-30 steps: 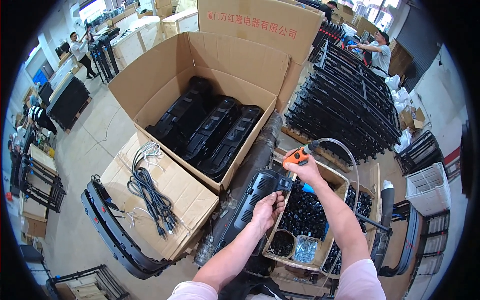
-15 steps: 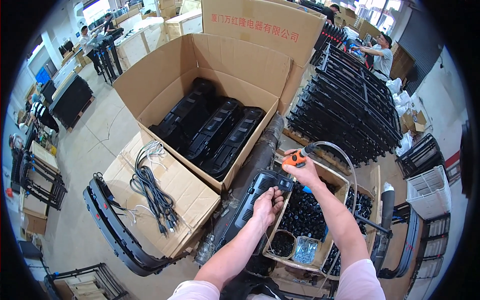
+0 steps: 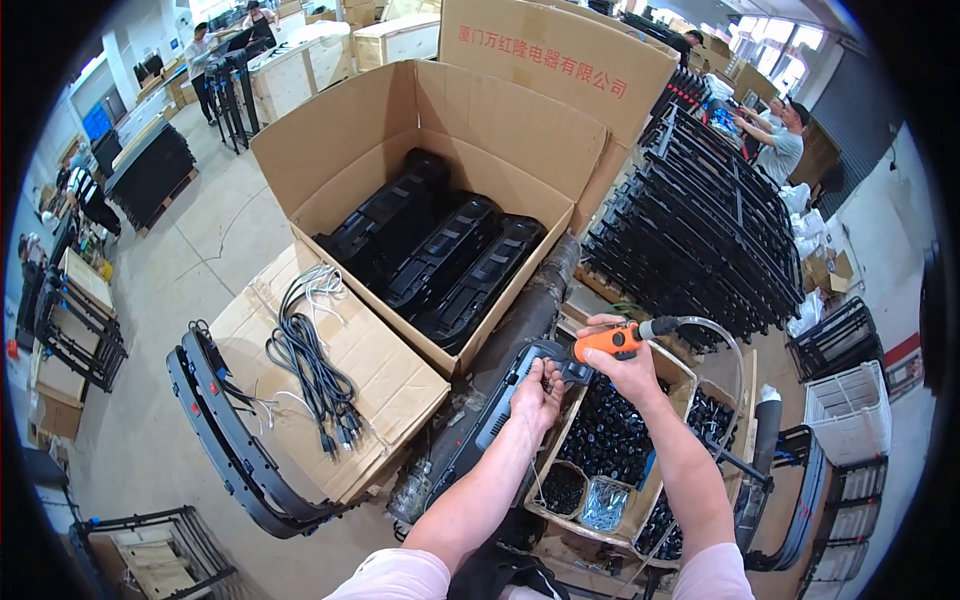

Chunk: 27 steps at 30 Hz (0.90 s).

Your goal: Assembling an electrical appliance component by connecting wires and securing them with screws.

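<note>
The right hand [image 3: 625, 365] is gripping an orange power driver [image 3: 608, 343], its tip pointing left at the black panel's [image 3: 500, 405] upper end. The left hand [image 3: 537, 392] is closing its grip there; the panel's long axis is running down-left.

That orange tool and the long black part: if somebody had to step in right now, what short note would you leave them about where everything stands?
Right hand: shut on the orange power screwdriver, its hose looping off to the right, tip down at the upper end of the long black part.
Left hand: steadies that same end, grip on its edge.
Around: the tray of black small parts lies just right of the hands, with a bag of screws at its near end. The open carton holds three similar black parts. A bundle of cables lies on a flat carton to the left.
Done or left: whether any screws are already in cannot be told from here.
</note>
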Each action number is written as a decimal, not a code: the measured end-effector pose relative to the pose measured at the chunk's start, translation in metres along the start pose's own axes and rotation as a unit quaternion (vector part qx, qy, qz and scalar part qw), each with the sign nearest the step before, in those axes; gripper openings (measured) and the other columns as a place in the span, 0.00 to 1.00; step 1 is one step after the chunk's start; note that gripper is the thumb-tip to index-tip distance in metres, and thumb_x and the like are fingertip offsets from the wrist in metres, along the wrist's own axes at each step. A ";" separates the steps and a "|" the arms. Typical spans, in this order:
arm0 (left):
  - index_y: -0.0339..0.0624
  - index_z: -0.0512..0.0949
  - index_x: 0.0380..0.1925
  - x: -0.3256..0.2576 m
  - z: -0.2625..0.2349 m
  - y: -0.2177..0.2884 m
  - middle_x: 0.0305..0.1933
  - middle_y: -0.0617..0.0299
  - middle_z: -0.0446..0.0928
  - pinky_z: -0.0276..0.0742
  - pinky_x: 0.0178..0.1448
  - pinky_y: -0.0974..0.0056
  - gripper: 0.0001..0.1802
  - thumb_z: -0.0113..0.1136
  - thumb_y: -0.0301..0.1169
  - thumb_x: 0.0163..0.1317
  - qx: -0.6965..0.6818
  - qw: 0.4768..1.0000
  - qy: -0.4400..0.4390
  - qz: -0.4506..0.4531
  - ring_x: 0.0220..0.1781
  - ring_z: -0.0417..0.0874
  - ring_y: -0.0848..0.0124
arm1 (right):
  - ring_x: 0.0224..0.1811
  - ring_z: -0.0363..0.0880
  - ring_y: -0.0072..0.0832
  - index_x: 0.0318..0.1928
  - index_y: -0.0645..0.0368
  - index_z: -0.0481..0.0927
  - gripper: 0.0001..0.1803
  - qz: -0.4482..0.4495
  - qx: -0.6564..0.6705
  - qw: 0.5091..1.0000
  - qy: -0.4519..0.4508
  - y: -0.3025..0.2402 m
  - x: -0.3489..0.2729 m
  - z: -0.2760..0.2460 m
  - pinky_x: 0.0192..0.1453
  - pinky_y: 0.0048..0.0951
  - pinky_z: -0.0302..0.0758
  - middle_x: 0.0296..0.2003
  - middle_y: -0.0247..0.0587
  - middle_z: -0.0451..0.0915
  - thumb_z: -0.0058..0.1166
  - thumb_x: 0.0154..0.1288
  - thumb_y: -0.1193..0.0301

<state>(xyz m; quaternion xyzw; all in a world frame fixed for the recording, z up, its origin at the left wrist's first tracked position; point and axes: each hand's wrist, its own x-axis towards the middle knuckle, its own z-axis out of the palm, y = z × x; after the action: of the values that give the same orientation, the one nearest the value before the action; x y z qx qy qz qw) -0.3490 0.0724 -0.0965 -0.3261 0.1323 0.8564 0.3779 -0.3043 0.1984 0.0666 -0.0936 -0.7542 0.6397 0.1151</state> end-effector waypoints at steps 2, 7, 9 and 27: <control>0.44 0.81 0.42 -0.001 0.003 0.000 0.33 0.67 0.81 0.86 0.34 0.70 0.13 0.59 0.41 0.77 -0.023 1.000 -0.002 -0.008 0.32 0.83 0.73 | 0.55 0.85 0.31 0.61 0.63 0.75 0.30 0.007 0.001 1.000 -0.007 0.000 -0.002 0.001 0.64 0.37 0.81 0.51 0.47 0.86 0.73 0.59 0.74; 0.45 0.81 0.44 -0.005 0.002 0.009 0.35 0.68 0.80 0.85 0.33 0.70 0.11 0.59 0.40 0.77 -0.042 0.999 -0.014 -0.027 0.31 0.82 0.74 | 0.56 0.84 0.31 0.61 0.63 0.75 0.30 0.011 0.008 1.000 -0.015 -0.001 -0.003 0.008 0.66 0.36 0.80 0.52 0.47 0.86 0.73 0.59 0.73; 0.43 0.80 0.46 -0.008 0.001 0.013 0.32 0.69 0.79 0.83 0.33 0.71 0.12 0.56 0.40 0.79 -0.037 0.998 -0.024 -0.046 0.29 0.80 0.75 | 0.57 0.84 0.31 0.62 0.62 0.75 0.30 0.018 0.011 1.000 -0.020 -0.001 -0.004 0.012 0.67 0.36 0.79 0.52 0.47 0.85 0.72 0.60 0.73; 0.39 0.78 0.49 0.012 -0.021 0.030 0.37 0.63 0.78 0.83 0.41 0.68 0.09 0.53 0.32 0.80 -0.068 0.996 -0.052 -0.020 0.37 0.80 0.72 | 0.53 0.83 0.27 0.59 0.63 0.77 0.27 0.006 -0.092 0.994 -0.061 0.026 0.027 0.072 0.62 0.33 0.80 0.50 0.44 0.85 0.70 0.59 0.75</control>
<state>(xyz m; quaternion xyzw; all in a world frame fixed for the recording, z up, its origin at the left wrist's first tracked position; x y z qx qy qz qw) -0.3674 0.0485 -0.1205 -0.3088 0.0472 0.8714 0.3782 -0.3512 0.1429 0.0308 -0.0690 -0.8149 0.5727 0.0565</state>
